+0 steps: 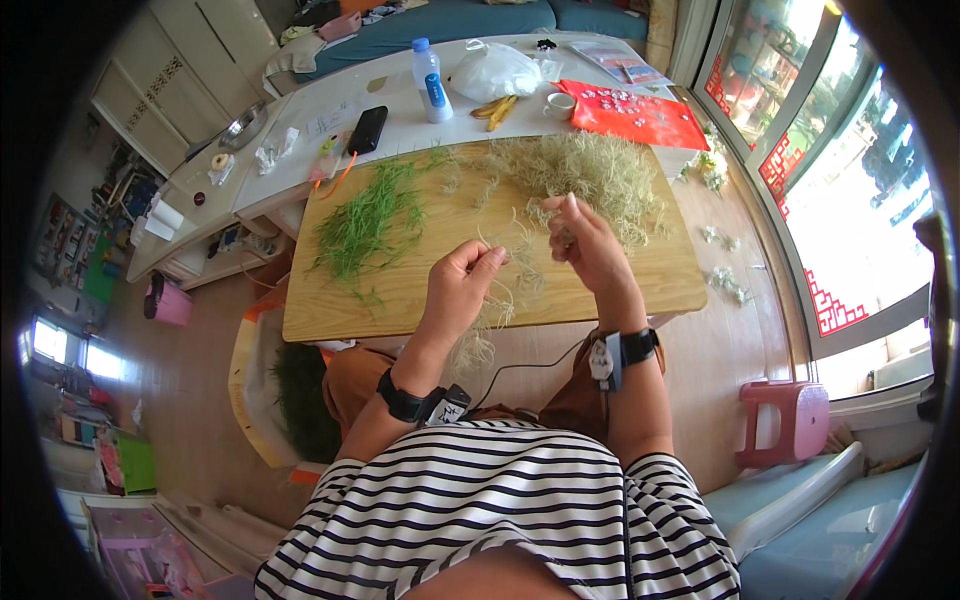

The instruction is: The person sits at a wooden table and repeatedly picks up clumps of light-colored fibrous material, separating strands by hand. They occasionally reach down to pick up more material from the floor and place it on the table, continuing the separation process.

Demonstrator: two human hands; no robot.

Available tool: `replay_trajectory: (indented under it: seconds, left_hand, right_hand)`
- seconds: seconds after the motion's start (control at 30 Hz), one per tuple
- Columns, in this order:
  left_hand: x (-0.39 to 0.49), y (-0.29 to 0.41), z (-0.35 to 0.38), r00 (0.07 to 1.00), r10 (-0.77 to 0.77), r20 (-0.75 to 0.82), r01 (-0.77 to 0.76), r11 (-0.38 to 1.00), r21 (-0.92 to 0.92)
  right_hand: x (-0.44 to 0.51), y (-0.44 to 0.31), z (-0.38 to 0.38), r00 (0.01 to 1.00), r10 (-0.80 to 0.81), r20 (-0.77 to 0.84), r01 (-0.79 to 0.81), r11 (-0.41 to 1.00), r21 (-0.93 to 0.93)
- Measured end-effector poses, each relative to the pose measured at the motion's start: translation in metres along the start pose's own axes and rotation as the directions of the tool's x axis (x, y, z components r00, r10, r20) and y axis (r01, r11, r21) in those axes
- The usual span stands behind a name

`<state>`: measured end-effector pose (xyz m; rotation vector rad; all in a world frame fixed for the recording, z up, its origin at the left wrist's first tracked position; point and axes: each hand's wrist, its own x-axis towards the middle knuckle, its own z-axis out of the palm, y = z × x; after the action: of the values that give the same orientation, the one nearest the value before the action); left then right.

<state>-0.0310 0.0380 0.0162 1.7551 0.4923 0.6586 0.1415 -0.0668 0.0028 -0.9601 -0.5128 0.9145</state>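
My left hand (463,289) pinches pale artificial plant sprigs (491,300) between thumb and forefinger; their thin curly strands hang past the near edge of a wooden tabletop (442,300). My right hand (589,244) is raised to the right with curled fingers, in front of a heap of pale, curly plant sprigs (600,169). Whether it holds a small piece cannot be told. Green artificial plant sprigs (367,217) lie in a loose pile on the left part of the wood. Both wrists wear black straps with small devices.
Behind stands a white table (390,90) with a plastic bottle (433,86), a black power bank (367,130), a white plastic bag (499,73), banana peels (496,111), a white cup (559,106) and a red cloth (637,116). A container of green sprigs (304,397) stands lower left; a pink stool (784,420) is right.
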Motion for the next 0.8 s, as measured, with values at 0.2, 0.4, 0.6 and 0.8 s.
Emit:
replay_trajectory:
  seconds: [0.2,0.4,0.6,0.8]
  left_hand:
    - [-0.004,0.000,0.010,0.997,0.074,-0.025,-0.071,0.994,0.082]
    - [-0.007,0.005,0.017,0.928,0.351,-0.126,-0.305,0.908,0.286]
    - [-0.015,0.008,0.008,0.981,0.154,-0.116,-0.152,0.988,0.031]
    - [-0.002,0.005,-0.002,0.994,-0.102,-0.024,0.085,0.917,-0.391]
  right_hand:
    - [-0.004,0.012,0.029,0.987,-0.158,-0.037,0.131,0.907,-0.400]
    - [0.016,0.022,0.038,0.978,-0.004,-0.209,0.016,0.998,0.053]
    - [0.052,0.017,-0.010,0.836,-0.312,-0.452,0.269,0.950,-0.158]
    - [0.068,0.006,-0.025,0.695,-0.719,0.006,0.272,0.255,-0.928]
